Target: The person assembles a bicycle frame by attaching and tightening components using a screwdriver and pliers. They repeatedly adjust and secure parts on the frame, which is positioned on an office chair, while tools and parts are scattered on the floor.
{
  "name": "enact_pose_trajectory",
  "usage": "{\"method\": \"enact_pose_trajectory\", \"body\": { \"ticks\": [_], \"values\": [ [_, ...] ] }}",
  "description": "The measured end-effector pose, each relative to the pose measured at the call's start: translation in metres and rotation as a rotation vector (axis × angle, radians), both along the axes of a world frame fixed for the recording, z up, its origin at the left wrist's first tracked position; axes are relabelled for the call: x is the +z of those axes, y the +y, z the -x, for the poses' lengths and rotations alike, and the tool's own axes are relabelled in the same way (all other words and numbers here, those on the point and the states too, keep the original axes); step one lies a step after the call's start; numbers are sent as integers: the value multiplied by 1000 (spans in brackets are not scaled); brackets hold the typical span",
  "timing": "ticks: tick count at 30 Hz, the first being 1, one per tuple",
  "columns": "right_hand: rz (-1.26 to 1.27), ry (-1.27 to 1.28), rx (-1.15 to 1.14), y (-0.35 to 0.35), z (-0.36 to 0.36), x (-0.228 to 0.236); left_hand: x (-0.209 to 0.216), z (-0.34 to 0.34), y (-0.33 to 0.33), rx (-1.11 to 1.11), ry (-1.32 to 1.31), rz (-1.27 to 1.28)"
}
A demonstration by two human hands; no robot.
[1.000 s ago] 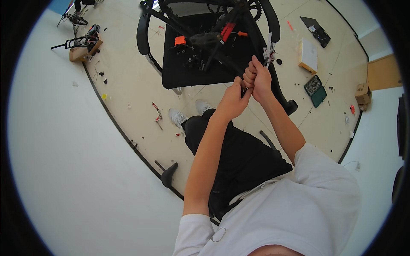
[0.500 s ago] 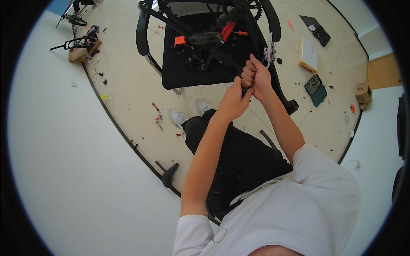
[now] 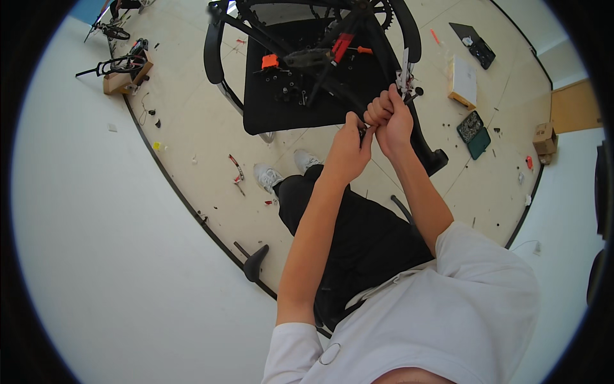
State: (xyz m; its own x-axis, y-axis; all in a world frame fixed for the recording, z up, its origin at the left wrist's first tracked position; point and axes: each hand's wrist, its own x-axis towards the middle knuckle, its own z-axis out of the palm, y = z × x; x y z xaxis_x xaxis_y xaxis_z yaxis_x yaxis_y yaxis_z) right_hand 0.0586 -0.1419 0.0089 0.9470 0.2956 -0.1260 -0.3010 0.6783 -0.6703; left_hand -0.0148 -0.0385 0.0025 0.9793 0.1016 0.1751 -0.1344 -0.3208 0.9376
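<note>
My left hand [image 3: 347,148] and my right hand [image 3: 393,125] are closed close together in front of the black chair seat [image 3: 268,115]. A small dark piece shows between the left fingers, too covered to name. The right hand is a fist with the thumb up; its contents are hidden. A black bicycle frame [image 3: 332,84] with a red patch lies across the chair, just beyond both hands. On the seat are an orange object [image 3: 269,61], several small metal parts [image 3: 289,89] and an orange-handled tool [image 3: 364,50].
Black armrests [image 3: 213,57] flank the seat. To the right on the floor lie a white box [image 3: 462,80], an open green case [image 3: 474,136] and a black case [image 3: 474,46]. A bicycle saddle [image 3: 254,262] leans by the left wall. Loose parts are scattered about.
My hands have drawn slightly apart, the left edging down and left, the right shifting a little right. Both stay closed. The bicycle frame and the parts on the seat look unmoved.
</note>
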Motion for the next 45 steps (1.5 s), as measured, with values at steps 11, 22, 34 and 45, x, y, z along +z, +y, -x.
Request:
{"method": "enact_pose_trajectory", "body": {
  "ticks": [11, 22, 34, 45],
  "values": [
    [62, -68, 162, 7, -2, 12, 4, 4, 4, 7, 96, 109],
    [9, 12, 106, 0, 2, 11, 4, 2, 2, 56, 164, 196],
    [19, 148, -120, 9, -7, -1, -21, -11, 2, 178, 98, -20],
    [372, -93, -171, 31, 2, 6, -16, -3, 11, 56, 349, 476]
  ]
}}
